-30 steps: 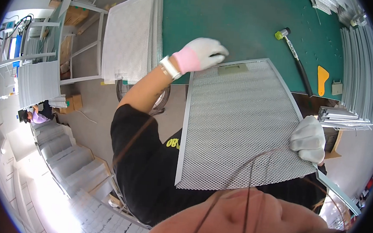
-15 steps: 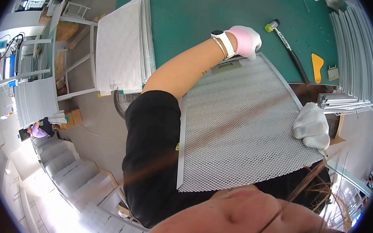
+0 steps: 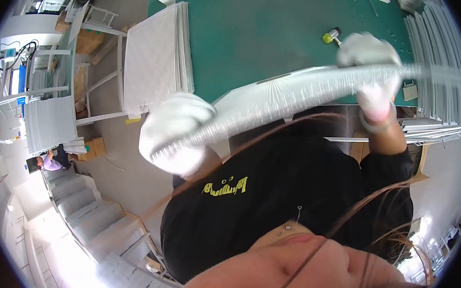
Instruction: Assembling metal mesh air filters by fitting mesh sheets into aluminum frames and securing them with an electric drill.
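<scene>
A silvery metal mesh panel (image 3: pixel 276 96) with a thin frame is tilted almost edge-on in front of my body, slanting up to the right and blurred by motion. My left hand (image 3: pixel 175 129), in a white glove, is closed around its lower left end. At the upper right, my right hand (image 3: pixel 370 52), gloved too, grips the other end; its fingers are smeared by motion. Just beyond my right hand, on the green tabletop (image 3: pixel 259 39), lies a mallet (image 3: pixel 332 35) with a yellow-green and black head. Its handle is hidden behind the hand and panel.
White mesh sheets (image 3: pixel 153 58) are stacked left of the green table. Grey framed panels (image 3: pixel 434 62) stand in a row at the right, with more pieces (image 3: pixel 429 128) below them. A small metal block (image 3: pixel 410 92) sits nearby. Far left, another person (image 3: pixel 53 161) is near cardboard boxes (image 3: pixel 94 146).
The panel has swung from facing up to nearly edge-on. My left hand has come back from the far edge to the lower left; my right hand has moved up and away from my body.
</scene>
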{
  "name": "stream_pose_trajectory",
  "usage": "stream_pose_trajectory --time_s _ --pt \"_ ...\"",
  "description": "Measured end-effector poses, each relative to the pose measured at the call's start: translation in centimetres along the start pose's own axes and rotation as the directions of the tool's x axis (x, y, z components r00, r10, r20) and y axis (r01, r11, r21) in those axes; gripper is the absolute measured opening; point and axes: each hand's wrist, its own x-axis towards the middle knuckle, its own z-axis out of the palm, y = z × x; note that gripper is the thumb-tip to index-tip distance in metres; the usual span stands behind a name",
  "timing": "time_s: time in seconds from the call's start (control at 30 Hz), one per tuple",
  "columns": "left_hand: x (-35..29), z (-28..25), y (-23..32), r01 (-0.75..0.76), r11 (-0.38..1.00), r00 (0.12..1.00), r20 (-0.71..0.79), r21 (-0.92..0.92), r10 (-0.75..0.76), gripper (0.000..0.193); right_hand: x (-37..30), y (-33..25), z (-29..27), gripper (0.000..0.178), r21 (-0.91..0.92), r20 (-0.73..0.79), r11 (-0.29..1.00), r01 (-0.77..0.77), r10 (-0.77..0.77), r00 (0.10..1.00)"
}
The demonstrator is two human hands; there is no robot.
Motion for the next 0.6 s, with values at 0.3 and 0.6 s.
stream_pose_trajectory --time_s 0.3,0.6 --pt "1.2 1.7 -2.3 0.178 0.982 0.77 -0.631 0.063 -0.099 0.017 -9.7 12.0 2.5 0.063 -0.615 -0.053 0.712 -0.339 0.391 0.919" --pt "1.3 1.5 -2.7 0.233 0.969 0.764 -0.633 0.082 -0.13 0.016 -0.9 7.2 -2.1 0.04 0.198 -0.038 0.936 -0.29 0.303 0.952"
